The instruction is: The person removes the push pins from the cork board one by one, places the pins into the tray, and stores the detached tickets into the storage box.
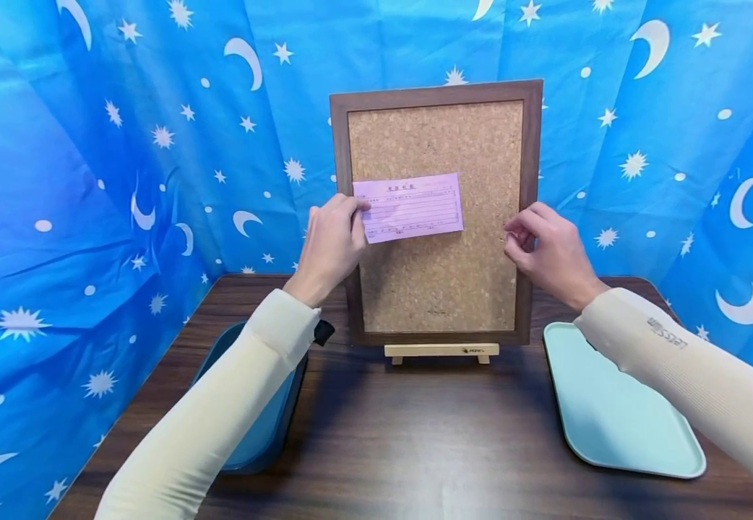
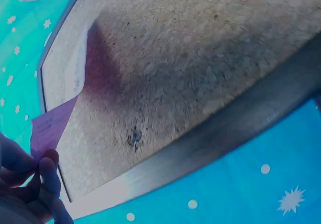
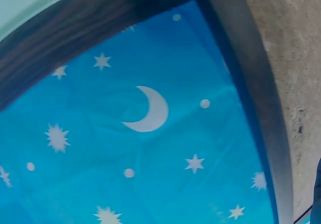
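A purple printed slip [image 1: 414,206] with ruled lines lies across the left and middle part of a cork board [image 1: 441,289]. My left hand [image 1: 332,238] pinches its left end between thumb and fingers at the board's left frame. In the left wrist view the same slip [image 2: 52,123] bends, its far part standing off the cork and casting a shadow. My right hand [image 1: 548,249] is raised at the board's right edge, fingers bent and thumb near the index finger. Whether a small thing sits between those fingertips I cannot tell.
The board's brown wooden frame [image 1: 532,144] leans upright on a small pale wooden easel [image 1: 441,350]. A blue tray [image 1: 253,433] lies left under my forearm, a mint tray [image 1: 617,412] right. Behind the dark wooden table [image 1: 415,448] hangs a blue star-and-moon curtain [image 1: 285,144].
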Action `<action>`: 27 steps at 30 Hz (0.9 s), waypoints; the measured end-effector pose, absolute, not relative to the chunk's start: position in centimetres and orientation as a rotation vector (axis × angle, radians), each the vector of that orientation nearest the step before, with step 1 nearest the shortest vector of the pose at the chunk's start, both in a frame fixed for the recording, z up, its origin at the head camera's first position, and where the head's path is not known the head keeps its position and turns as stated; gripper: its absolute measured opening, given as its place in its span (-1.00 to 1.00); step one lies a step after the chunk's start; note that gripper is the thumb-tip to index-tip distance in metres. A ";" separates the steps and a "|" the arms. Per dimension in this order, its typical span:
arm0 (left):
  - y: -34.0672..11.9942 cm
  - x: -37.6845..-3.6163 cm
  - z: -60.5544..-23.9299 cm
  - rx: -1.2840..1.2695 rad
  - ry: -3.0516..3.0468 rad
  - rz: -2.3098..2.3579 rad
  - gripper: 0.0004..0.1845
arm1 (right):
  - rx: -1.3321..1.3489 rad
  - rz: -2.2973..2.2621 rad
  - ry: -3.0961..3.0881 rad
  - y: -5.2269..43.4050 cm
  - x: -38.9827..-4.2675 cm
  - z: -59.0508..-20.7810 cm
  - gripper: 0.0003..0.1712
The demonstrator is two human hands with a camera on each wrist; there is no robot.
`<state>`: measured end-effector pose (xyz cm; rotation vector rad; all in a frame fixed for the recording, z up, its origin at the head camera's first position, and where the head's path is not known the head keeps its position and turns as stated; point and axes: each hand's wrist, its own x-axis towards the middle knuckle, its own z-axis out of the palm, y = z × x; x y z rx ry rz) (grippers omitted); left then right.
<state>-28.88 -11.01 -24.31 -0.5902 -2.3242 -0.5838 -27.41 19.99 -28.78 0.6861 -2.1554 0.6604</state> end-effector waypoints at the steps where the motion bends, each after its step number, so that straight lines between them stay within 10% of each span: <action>1: -11.3 -28.7 -24.3 -0.597 -2.321 -0.578 -0.76 | 0.681 0.661 -2.151 20.3 -27.2 -29.0 -0.90; 27: -20.8 -21.1 -26.6 -0.520 -2.255 -0.428 -0.79 | 0.483 0.624 -2.349 27.4 -21.4 -37.5 -0.81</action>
